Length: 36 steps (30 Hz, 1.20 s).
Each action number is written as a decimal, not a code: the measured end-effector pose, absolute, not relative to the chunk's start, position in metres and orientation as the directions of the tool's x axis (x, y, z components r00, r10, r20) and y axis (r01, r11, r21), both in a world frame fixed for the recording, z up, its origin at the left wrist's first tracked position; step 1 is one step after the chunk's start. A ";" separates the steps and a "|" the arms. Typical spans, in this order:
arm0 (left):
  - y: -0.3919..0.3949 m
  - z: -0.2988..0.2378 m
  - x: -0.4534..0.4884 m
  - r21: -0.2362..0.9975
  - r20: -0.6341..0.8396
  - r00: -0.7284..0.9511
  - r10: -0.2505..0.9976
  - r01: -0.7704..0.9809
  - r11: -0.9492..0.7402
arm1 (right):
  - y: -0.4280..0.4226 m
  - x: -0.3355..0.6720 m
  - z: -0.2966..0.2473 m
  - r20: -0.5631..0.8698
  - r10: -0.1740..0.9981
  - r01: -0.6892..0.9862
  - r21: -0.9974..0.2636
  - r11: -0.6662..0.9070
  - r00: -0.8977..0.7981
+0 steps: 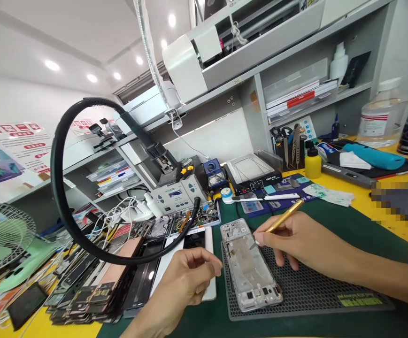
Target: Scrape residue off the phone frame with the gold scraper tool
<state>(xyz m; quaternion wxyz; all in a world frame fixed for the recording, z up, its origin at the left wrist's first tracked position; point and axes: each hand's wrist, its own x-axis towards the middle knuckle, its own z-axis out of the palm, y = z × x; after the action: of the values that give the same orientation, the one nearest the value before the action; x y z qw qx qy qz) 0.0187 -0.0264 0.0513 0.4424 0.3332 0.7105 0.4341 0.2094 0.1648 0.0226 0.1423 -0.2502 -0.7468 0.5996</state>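
The right hand (302,239) grasps a gold tool (285,216) by the edge of the opened phone (248,265), which lies on the grey mat (309,290) on the bench (362,203). The left hand (193,277) curls just beside it; whether its fingertips pinch anything cannot be told. With neither hand visibly steadying the phone, a hard push could make it slide and get scratched

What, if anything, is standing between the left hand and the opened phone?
Nothing visible stands in the way: mostly a strip of green mat shows between the left hand and the opened phone. The right hand holds the gold tool at the phone's opposite side.
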 end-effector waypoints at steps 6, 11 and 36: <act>-0.029 0.048 0.018 0.886 -0.280 -0.401 0.872 0.242 0.395 | 0.165 0.209 0.024 -0.083 0.538 0.197 -0.968 0.158 -0.838; -0.019 0.049 0.024 0.760 -0.178 -0.349 0.920 0.545 0.354 | 0.167 0.208 0.021 -0.062 0.538 0.174 -0.971 0.161 -0.841; -0.005 0.050 0.033 0.864 -0.426 -0.258 0.867 0.169 0.475 | 0.162 0.209 0.030 -0.041 0.526 0.111 -0.988 0.103 -0.850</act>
<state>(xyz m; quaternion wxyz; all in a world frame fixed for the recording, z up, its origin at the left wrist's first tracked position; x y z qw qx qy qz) 0.0329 -0.0050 0.0501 0.4868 0.3663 0.7074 0.3583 0.2094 0.1616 0.0298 0.1639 -0.2199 -0.7244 0.6325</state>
